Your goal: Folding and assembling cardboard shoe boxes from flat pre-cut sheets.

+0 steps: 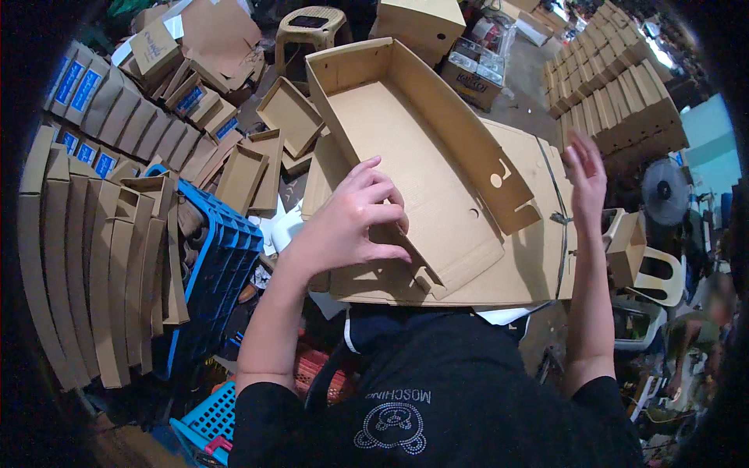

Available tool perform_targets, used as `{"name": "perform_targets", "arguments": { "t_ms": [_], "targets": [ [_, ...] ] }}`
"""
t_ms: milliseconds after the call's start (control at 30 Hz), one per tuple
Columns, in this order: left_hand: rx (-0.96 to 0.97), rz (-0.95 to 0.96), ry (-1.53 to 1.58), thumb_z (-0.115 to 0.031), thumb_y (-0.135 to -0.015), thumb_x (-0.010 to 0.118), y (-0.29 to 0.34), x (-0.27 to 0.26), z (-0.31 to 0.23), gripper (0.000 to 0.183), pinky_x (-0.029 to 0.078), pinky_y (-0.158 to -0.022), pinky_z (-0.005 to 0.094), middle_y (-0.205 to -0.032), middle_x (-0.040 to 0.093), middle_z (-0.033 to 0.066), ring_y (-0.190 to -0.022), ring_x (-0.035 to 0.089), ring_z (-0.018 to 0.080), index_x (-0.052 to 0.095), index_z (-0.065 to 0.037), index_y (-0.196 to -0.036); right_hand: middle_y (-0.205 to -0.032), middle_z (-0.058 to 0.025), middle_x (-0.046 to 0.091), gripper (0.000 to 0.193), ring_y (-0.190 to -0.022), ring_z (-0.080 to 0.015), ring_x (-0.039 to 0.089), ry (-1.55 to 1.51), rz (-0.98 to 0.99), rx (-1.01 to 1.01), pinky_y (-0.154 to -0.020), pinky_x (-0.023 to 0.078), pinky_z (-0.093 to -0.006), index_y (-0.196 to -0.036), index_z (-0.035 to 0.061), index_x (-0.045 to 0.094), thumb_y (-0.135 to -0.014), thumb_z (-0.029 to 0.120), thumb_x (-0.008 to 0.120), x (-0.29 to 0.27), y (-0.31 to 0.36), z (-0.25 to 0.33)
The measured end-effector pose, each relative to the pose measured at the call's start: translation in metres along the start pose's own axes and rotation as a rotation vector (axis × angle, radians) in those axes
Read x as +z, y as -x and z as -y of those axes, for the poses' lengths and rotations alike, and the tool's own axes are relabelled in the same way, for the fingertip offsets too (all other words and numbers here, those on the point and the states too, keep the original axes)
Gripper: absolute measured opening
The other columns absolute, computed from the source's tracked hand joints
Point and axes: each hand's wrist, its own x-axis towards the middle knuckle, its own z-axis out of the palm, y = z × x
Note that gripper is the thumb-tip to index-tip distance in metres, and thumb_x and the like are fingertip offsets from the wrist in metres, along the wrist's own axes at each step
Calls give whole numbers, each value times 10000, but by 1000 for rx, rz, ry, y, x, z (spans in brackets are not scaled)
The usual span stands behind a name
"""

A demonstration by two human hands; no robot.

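A long brown cardboard box (413, 148) lies in front of me, its near end flap folded down flat. Its far wall and two long sides stand up, and the right side has a cut-out hole near its close end. My left hand (355, 218) is over the box's left side, thumb and fingers apart in a curve; whether it touches the wall, I cannot tell. Raised to the right of the box, my right hand (587, 175) has its fingers stretched out and holds nothing. Beneath the box is a stack of flat cardboard (538, 269) with a dark strap around it.
Rows of brown boxes (117, 257) stand at left beside a blue plastic crate (214, 273). Open cardboard trays (290, 117) lie beyond them. A beige stool (312, 27) stands at the back. More stacked boxes (612, 101) and a fan (665, 191) are at right.
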Motion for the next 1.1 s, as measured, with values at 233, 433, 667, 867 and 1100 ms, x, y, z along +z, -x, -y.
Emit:
{"name": "perform_targets", "arguments": {
  "t_ms": [233,433,667,867,1100],
  "targets": [
    [-25,54,-76,-286,-589,926,0,-4,-3,375,330,-1220,568,-906,603,11,-1078,609,250,681,-122,-821,-1619,-61,441,503,-1461,-328,433,683,376,-678,-1152,444,-457,-1217,158,749,-728,110,857,32,8,59],
    [-42,55,-87,-296,-562,925,0,-4,0,389,344,-1205,546,-881,598,21,-1055,615,259,675,-109,-794,-1583,50,498,397,-1548,-322,321,772,779,-788,-1214,363,-521,-1016,159,752,-647,211,891,31,-20,88],
    [-41,-121,-75,-212,-596,920,2,-2,-1,321,407,-1139,503,-826,619,41,-951,615,273,677,-100,-775,-985,-104,713,361,-1158,-300,655,345,581,-779,-1114,453,-541,-699,57,599,-795,257,884,54,-10,84],
    [-219,-775,41,-118,-690,945,1,-3,-8,314,404,-1132,474,-675,495,-9,-726,495,160,635,-73,-670,-903,-99,647,403,-1052,-276,683,275,507,-753,-1149,420,-577,-698,61,489,-770,124,880,84,39,127],
    [-196,-756,66,-112,-682,946,3,-5,-13,326,381,-1162,481,-682,502,-4,-734,500,162,624,-65,-669,-905,-58,620,275,-968,-242,642,392,465,-757,-1149,399,-554,-799,86,581,-870,239,799,91,56,139]
  ]
}}
